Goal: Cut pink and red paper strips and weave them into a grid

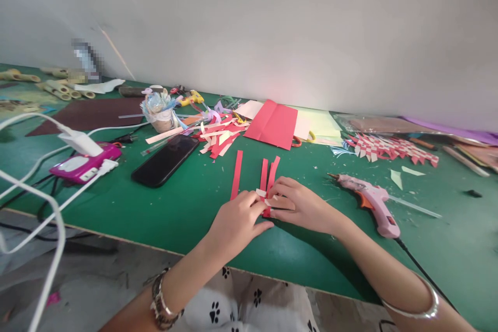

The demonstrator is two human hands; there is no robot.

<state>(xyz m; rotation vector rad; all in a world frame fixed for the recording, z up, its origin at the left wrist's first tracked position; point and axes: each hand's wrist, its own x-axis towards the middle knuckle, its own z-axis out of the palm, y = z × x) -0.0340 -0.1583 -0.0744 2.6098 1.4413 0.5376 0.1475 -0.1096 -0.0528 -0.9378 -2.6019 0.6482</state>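
Note:
Both hands meet over a small piece of crossed paper strips at the near middle of the green table. Two red paper strips (264, 174) stick out from it away from me, and a pale pink strip (283, 202) crosses them. My left hand (241, 216) grips the left side of the crossing, its fingers bent over the paper. From the right, my right hand (305, 205) pinches the strips, with the pale one between thumb and fingers. One more red strip (237, 174) extends beyond my left hand; its near end is hidden.
A pink glue gun (371, 199) lies right, its cord running toward me. A black phone (166, 161) and magenta power strip (87, 163) with white cables are left. Behind lie cut strips (223, 135), red paper (271, 124) and woven red-and-white pieces (391, 149).

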